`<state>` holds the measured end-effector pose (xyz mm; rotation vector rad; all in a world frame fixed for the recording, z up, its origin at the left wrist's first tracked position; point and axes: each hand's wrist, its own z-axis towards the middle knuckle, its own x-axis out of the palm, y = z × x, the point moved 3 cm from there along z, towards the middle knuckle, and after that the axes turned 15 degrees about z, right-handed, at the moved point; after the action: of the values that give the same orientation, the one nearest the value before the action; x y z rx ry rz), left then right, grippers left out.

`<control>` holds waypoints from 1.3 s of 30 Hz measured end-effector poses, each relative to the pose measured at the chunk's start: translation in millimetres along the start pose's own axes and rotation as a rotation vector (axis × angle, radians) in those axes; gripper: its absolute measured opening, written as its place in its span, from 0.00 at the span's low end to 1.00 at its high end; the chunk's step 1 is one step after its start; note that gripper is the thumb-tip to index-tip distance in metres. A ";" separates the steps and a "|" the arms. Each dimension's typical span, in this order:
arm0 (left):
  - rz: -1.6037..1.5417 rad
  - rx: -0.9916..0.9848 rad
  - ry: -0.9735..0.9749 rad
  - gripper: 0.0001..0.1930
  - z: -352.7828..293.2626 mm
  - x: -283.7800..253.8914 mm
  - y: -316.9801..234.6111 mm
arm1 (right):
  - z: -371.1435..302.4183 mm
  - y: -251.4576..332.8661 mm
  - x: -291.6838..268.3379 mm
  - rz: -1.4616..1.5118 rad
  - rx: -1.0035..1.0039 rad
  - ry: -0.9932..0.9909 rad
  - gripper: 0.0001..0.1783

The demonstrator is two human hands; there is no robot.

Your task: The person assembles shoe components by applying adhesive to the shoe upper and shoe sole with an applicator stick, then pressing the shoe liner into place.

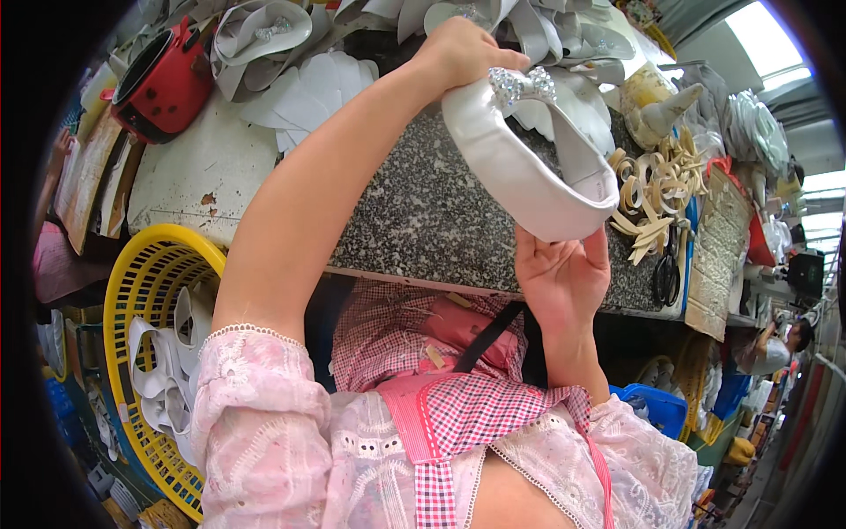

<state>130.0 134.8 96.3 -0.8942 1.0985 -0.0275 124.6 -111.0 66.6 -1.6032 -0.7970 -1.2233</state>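
A white satin shoe upper (529,181) with a sparkling rhinestone bow (522,86) hangs tilted above the speckled stone worktop (401,216). My left hand (463,55) reaches across and grips its far end beside the bow, with the fingers partly hidden behind the white material. At the near, rounded end, my right hand (564,275) holds the upper from below, palm up. The thumb and fingers of that hand press against the lower edge, their tips partly covered by it. Through the upper's opening its pale lining shows.
More white uppers (264,35) and a fan of white pieces (313,93) lie along the back. At left stand a red pot (163,84) and a yellow basket (163,242) holding white pieces. Beige strips (656,189) and black-handled scissors (667,273) are at right.
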 end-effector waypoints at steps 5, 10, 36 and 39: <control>-1.404 -0.255 0.052 0.33 -62.3 11.8 19.1 | 31.5 21.3 5.3 -0.027 0.068 0.329 0.15; -1.538 -0.131 0.000 0.22 -131.1 19.7 -25.3 | 45.2 18.9 -17.7 -0.238 0.061 0.561 0.17; 0.534 0.696 0.152 0.10 -147.3 48.7 20.5 | 49.2 34.4 -48.6 -2.539 -0.638 0.822 0.12; 0.647 0.768 0.223 0.12 -146.5 49.2 19.3 | 54.4 37.7 -51.5 -2.590 -0.645 0.943 0.10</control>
<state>32.7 36.7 24.3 0.1719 1.3982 -0.0109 162.1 -71.3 3.0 1.1095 -1.6530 -3.4756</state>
